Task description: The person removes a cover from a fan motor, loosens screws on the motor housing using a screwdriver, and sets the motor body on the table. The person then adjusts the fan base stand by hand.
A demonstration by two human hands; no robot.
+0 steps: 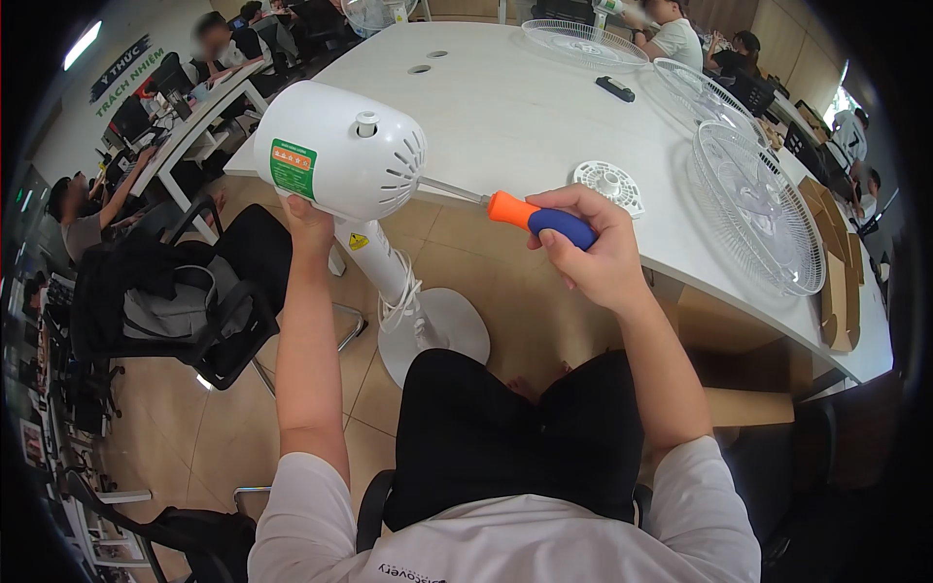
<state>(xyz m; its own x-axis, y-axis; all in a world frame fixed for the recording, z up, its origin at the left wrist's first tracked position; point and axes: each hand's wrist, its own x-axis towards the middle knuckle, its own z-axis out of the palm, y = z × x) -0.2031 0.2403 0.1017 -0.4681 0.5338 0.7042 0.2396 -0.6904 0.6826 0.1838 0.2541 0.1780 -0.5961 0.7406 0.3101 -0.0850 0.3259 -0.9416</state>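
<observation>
A white fan motor housing with a green and orange label sits atop a white stand, its cord wound round the pole above a round base. My left hand grips the housing from below; most of its fingers are hidden behind it. In my right hand is a screwdriver with an orange and blue handle. Its shaft reaches left to the slotted rear end of the housing, where the tip is hidden or too small to make out.
On the white table lie a round white plastic part, a small black object and fan grilles. Cardboard rests along the right edge. A black chair holding a grey bag stands left. Other people sit at desks beyond.
</observation>
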